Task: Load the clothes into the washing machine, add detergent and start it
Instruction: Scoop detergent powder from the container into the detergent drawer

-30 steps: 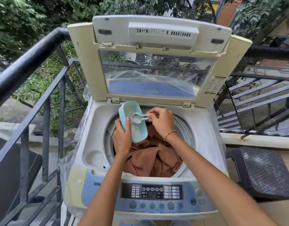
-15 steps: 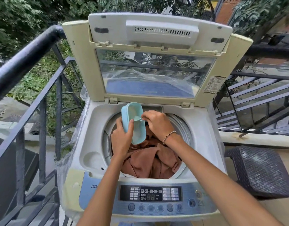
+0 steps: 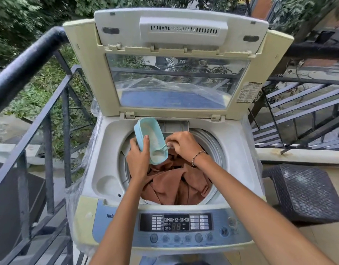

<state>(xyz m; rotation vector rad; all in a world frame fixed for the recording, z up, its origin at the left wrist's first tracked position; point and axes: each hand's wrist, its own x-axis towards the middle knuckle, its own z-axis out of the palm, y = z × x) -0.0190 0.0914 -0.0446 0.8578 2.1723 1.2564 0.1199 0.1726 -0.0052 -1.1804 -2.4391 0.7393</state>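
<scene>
- Washing machine (image 3: 111,169), one cream and grey top-loader with its lid up, stands nearest; its blue-grey control panel (image 3: 184,226) carries one dark display and a row of six round buttons along the near edge.
- One heap of rust-brown cloth (image 3: 176,182) lies in the round drum, just beyond the panel.
- Two bare forearms reach over the panel to the drum's far side.
- The left hand (image 3: 138,159) is closed round one pale blue oblong plastic tub (image 3: 149,138), tilted with its open side toward the camera and pale powder inside, held above the cloth.
- The right hand (image 3: 182,143), a beaded bracelet at its wrist, pinches the handle of one small clear plastic scoop (image 3: 161,151), whose bowl sits in the tub's lower end.
- Beyond, the raised lid (image 3: 176,87) shows one clear window.
- One dark woven stool (image 3: 306,192) stands on the pale balcony floor to the right.
- Dark metal railings (image 3: 46,111) run along the left, with green foliage behind.
</scene>
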